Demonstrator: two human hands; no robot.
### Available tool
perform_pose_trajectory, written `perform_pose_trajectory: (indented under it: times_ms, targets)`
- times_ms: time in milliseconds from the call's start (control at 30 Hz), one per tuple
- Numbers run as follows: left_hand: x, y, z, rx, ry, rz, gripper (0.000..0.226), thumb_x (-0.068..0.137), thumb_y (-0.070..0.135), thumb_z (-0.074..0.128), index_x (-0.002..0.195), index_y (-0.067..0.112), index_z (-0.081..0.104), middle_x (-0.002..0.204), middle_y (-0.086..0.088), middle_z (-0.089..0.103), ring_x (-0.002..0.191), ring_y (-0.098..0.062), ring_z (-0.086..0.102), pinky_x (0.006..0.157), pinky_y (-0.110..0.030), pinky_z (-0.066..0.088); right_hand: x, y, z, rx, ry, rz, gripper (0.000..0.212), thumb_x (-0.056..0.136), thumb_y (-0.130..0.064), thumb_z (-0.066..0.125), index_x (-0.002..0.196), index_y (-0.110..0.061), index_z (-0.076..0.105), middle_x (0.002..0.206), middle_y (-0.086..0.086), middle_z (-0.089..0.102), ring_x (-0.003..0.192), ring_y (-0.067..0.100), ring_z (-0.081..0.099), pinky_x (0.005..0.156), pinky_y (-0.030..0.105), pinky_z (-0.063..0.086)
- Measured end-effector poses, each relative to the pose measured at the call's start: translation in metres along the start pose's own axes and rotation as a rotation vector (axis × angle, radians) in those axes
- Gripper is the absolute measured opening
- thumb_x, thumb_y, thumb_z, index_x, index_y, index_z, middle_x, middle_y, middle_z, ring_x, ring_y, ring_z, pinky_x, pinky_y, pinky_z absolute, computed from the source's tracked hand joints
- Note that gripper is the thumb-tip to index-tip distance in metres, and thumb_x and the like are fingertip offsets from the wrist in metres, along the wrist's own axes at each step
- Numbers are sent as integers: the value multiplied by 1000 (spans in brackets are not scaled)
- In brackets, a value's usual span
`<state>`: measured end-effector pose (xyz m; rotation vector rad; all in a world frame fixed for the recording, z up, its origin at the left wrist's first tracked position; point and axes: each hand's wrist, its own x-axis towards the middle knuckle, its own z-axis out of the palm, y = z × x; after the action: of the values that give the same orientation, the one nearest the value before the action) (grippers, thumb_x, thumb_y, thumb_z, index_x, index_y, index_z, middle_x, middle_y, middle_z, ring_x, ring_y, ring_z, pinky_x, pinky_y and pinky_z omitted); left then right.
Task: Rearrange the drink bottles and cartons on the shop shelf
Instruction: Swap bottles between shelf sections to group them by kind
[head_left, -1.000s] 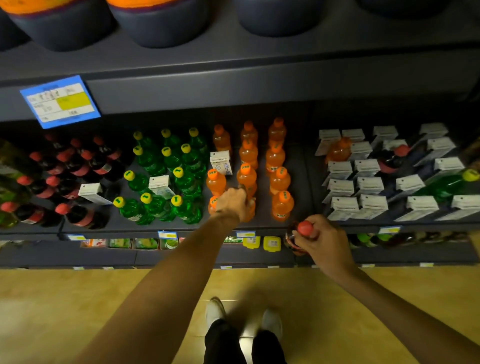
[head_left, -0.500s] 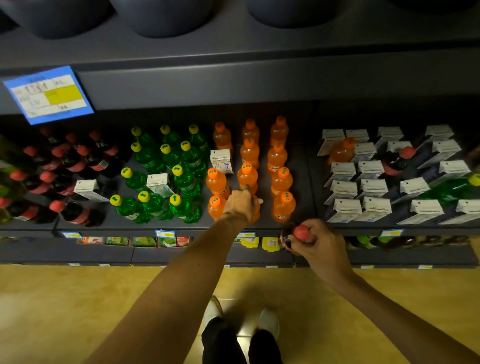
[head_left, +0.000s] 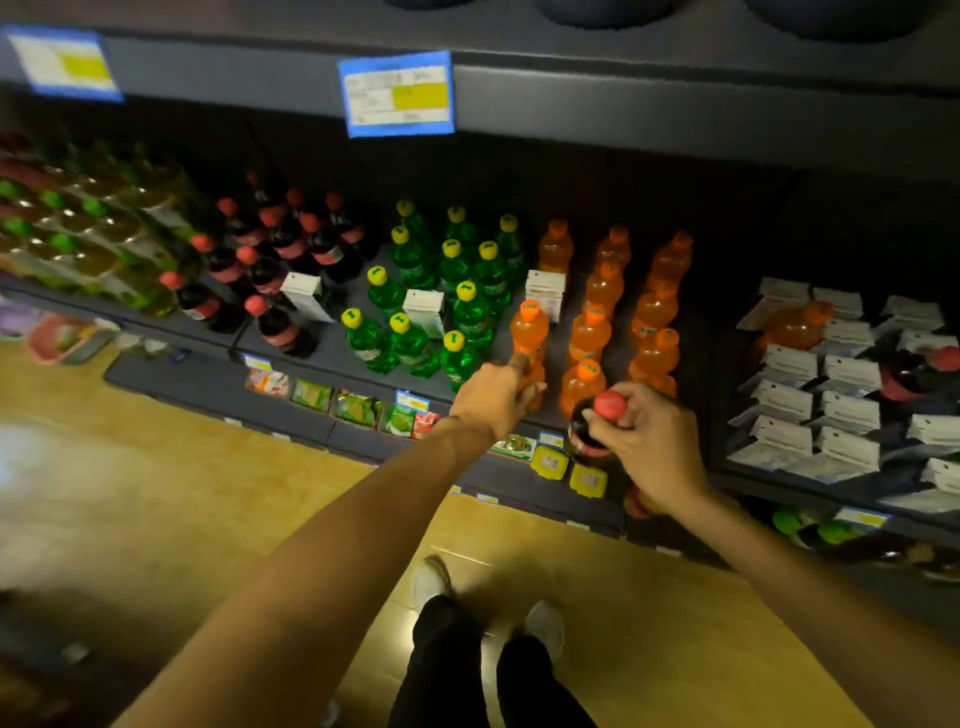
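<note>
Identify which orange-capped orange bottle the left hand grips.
The front one of the leftmost orange column; the left hand grips its body, the others stand untouched.

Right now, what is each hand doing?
Left hand: grips an orange soda bottle on the shelf.
Right hand: grips a red-capped cola bottle by its neck.

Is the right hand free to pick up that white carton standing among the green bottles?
Probably not yet. The right hand already grips a dark red-capped bottle, and the white carton stands across the left hand, ringed by green bottles. It would need to set the bottle down first.
</note>
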<state>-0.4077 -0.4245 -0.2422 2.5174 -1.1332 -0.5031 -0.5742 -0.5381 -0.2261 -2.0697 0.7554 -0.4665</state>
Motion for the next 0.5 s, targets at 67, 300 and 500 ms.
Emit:
perform_pose_trajectory:
  times_ms: [67, 300, 500]
  targets:
    - [-17, -22, -14, -4, 47, -39, 37, 96, 38, 50, 117, 7, 50, 96, -24, 65, 93, -45, 59, 68, -44, 45, 10, -14, 15, 66, -45, 4, 18, 77, -22, 77, 89, -18, 64, 71, 11, 63, 68, 28, 60, 64, 41, 49]
    - [-87, -111, -64, -47, 192, -180, 37, 95, 40, 51, 113, 9, 54, 93, -20, 66, 94, -40, 59, 71, -43, 47, 27, -92, 78, 119, -93, -94, 17, 79, -21, 74, 72, -13, 61, 58, 5, 56, 54, 11, 49, 50, 19, 37]
    - [-151, -200, -104, -59, 247, -291, 35, 95, 41, 48, 114, 12, 53, 97, -16, 65, 94, -36, 61, 72, -44, 51, 18, -164, 156, 87, -240, -174, 22, 78, -24, 76, 70, -11, 59, 53, -6, 51, 49, 1, 46, 51, 21, 39]
